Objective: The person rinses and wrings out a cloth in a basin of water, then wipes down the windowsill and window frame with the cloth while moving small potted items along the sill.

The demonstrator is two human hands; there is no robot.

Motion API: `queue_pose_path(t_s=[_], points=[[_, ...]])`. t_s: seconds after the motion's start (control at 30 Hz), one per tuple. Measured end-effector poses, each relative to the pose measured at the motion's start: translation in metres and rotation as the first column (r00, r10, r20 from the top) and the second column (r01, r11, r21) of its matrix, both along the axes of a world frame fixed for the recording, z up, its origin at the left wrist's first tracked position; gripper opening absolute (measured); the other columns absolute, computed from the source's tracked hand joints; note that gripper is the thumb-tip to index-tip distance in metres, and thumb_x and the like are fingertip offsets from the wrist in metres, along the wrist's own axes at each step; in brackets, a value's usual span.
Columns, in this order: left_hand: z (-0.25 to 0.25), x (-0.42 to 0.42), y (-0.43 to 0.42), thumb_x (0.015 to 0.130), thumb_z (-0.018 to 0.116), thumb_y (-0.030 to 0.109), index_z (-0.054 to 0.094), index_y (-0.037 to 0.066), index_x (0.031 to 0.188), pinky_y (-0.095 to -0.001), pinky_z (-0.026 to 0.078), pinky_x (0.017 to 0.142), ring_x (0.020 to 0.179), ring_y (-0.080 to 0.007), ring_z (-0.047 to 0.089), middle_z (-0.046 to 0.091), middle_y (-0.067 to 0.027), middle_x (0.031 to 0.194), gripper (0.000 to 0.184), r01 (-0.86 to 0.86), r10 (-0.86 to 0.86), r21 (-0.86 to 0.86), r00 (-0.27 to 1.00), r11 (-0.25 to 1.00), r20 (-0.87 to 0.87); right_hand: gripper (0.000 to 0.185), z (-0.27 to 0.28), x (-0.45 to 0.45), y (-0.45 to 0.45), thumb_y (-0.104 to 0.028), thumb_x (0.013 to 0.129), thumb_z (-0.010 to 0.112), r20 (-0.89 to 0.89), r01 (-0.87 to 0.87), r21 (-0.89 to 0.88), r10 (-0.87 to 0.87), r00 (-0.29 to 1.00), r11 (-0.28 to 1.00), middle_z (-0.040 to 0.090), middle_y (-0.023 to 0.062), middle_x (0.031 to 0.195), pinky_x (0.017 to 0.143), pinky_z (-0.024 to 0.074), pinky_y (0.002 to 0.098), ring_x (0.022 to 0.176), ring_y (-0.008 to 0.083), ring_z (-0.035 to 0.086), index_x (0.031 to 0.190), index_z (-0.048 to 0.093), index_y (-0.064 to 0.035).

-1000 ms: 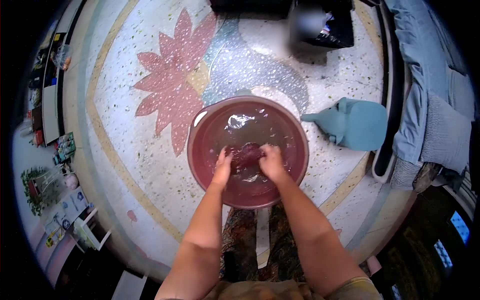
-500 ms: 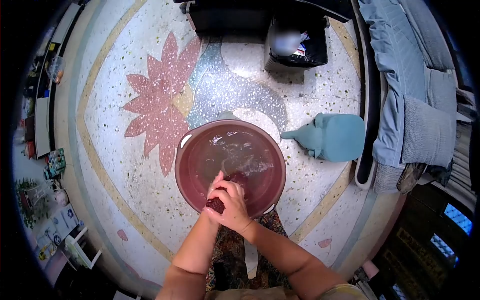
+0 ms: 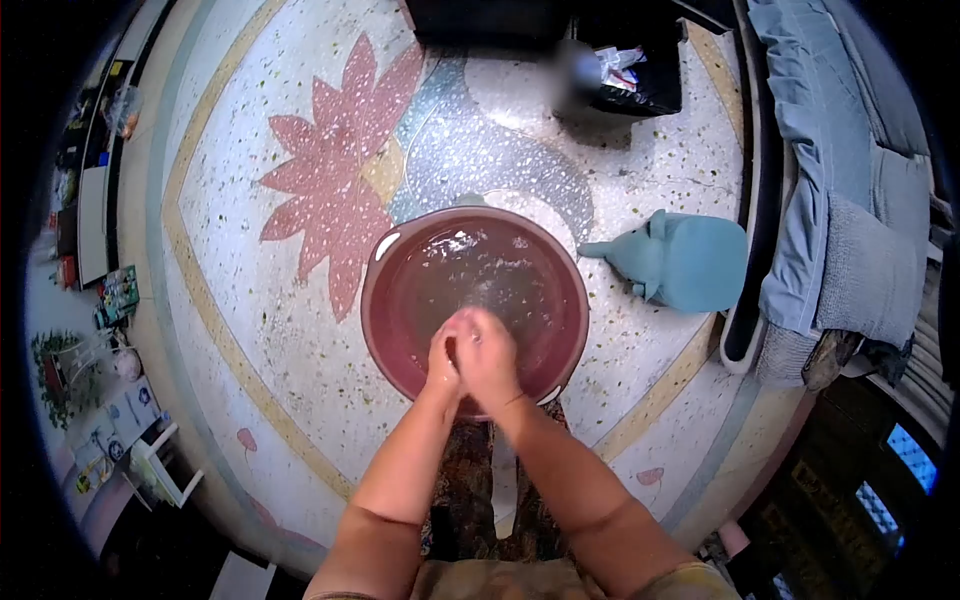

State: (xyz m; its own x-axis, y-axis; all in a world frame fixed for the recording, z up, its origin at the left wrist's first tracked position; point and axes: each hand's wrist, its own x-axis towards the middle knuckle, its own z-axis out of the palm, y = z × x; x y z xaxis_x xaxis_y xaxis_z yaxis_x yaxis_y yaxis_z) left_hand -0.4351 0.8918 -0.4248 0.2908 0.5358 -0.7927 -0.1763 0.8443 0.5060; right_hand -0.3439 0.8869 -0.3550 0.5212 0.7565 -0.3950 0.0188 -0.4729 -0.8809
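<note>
My left hand [image 3: 441, 362] and my right hand [image 3: 487, 362] are pressed together over the near part of a maroon plastic tub [image 3: 372, 335]. Closed between them is a dark red bundle [image 3: 451, 348], of which only a thin strip shows at the gap. Whether it is cloth or a scrubber I cannot make out. The right hand lies over the left and its fingers are smeared by motion. Water [image 3: 470, 270] fills the tub, with ripples and glints on its surface.
A blue-green animal-shaped stool [image 3: 700, 262] stands right of the tub. Behind it runs a sofa [image 3: 825, 200] with grey-blue covers. A black bin [image 3: 650, 85] with packets is at the far side. Shelves with objects [image 3: 95, 215] line the left.
Both hands have moved up and slightly right, closing further round the dark red bundle, which showed more before. The view has shifted, so the tub and stool sit a little differently.
</note>
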Motion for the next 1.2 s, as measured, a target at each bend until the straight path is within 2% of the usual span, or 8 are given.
queue_pose_path(t_s=[0.13, 0.23, 0.5, 0.63, 0.77, 0.87, 1.0, 1.2], points=[[0.025, 0.014, 0.026, 0.092, 0.043, 0.035, 0.058, -0.004, 0.106, -0.0272, 0.039, 0.087, 0.098, -0.017, 0.055, 0.06, -0.012, 0.106, 0.044, 0.444, -0.387, 0.087, 0.848, 0.892, -0.362, 0.033, -0.033, 0.022, -0.003, -0.026, 0.092, 0.04, -0.323, 0.181, -0.187, -0.235, 0.917, 0.966, 0.063, 0.0159, 0.082, 0.076, 0.0448, 0.0346, 0.079, 0.0257, 0.06, 0.086, 0.058, 0.0014], [-0.021, -0.015, 0.024, 0.093, 0.039, 0.038, 0.056, -0.005, 0.106, -0.0317, 0.036, 0.091, 0.103, -0.0236, 0.053, 0.059, -0.0159, 0.107, 0.048, 0.299, -0.2, 0.14, 0.854, 0.944, -0.48, 0.039, -0.057, 0.049, -0.013, -0.03, 0.093, 0.034, -0.054, 0.133, -0.275, -0.153, 0.987, 0.952, 0.059, 0.0218, 0.088, 0.08, 0.042, 0.04, 0.087, 0.0353, 0.057, 0.089, 0.059, -0.0008], [-0.04, -0.037, 0.023, 0.086, 0.051, 0.027, 0.044, 0.016, 0.124, -0.0401, 0.037, 0.094, 0.114, -0.0396, 0.043, 0.043, -0.0234, 0.123, 0.04, 0.624, -0.317, 0.072, 0.489, 0.778, -0.812, 0.046, -0.08, 0.047, -0.037, -0.013, 0.075, 0.059, 0.292, -0.214, -0.505, 0.399, 0.869, 0.836, 0.033, 0.0119, 0.132, 0.093, 0.0283, 0.0519, 0.121, 0.0342, 0.03, 0.117, 0.056, -0.0289], [-0.021, -0.024, 0.034, 0.086, 0.05, 0.018, 0.038, 0.027, 0.131, -0.042, 0.036, 0.097, 0.114, -0.0434, 0.041, 0.032, -0.0253, 0.129, 0.047, 0.898, -0.441, -0.172, 0.027, 0.405, -0.897, 0.057, -0.098, 0.037, -0.045, -0.009, 0.076, 0.057, 0.3, -0.349, -0.589, 0.598, 0.743, 0.729, 0.028, 0.0136, 0.135, 0.093, 0.0314, 0.0577, 0.127, 0.0353, 0.023, 0.128, 0.045, -0.0305], [-0.067, -0.037, 0.024, 0.09, 0.047, 0.029, 0.039, 0.022, 0.133, -0.0401, 0.034, 0.099, 0.119, -0.0379, 0.04, 0.036, -0.0194, 0.133, 0.045, 0.869, -0.544, -0.157, 0.144, 0.469, -0.827, 0.045, -0.128, 0.034, -0.044, -0.005, 0.076, 0.053, 0.099, -0.177, -0.625, 0.303, 0.948, 0.76, 0.038, 0.0253, 0.124, 0.091, 0.0395, 0.0493, 0.108, 0.0443, 0.045, 0.12, 0.049, -0.0119], [-0.08, -0.04, 0.024, 0.092, 0.034, 0.049, 0.042, 0.011, 0.13, -0.0435, 0.041, 0.091, 0.114, -0.0271, 0.047, 0.049, -0.0144, 0.125, 0.055, 0.428, -0.408, -0.024, 0.84, 0.903, -0.358, 0.033, -0.107, 0.024, -0.048, 0.005, 0.066, 0.047, 0.134, -0.25, -0.087, 0.26, 0.956, 0.964, 0.047, 0.02, 0.11, 0.094, 0.0375, 0.0376, 0.105, 0.0376, 0.046, 0.096, 0.056, -0.0038], [-0.024, -0.024, 0.04, 0.089, 0.036, 0.055, 0.047, 0.012, 0.126, -0.0406, 0.046, 0.086, 0.104, -0.0255, 0.053, 0.052, -0.0099, 0.12, 0.057, 0.202, -0.172, -0.511, 0.979, 0.835, 0.106, 0.025, -0.017, 0.009, -0.038, 0.001, 0.059, 0.052, 0.12, -0.402, 0.182, 0.385, 0.915, 0.898, 0.045, 0.0152, 0.119, 0.095, 0.0318, 0.0434, 0.109, 0.0358, 0.041, 0.083, 0.054, -0.0068], [0.019, -0.007, 0.031, 0.087, 0.049, 0.048, 0.055, 0.01, 0.103, -0.0362, 0.05, 0.071, 0.081, -0.0228, 0.059, 0.06, -0.0115, 0.095, 0.042, 0.186, 0.047, -0.535, 0.919, 0.824, 0.391, 0.024, 0.008, -0.015, -0.04, -0.012, 0.062, 0.072, 0.189, -0.429, 0.206, 0.394, 0.899, 0.88, 0.047, 0.0098, 0.119, 0.094, 0.0296, 0.0426, 0.111, 0.0333, 0.04, 0.074, 0.051, -0.0089]])
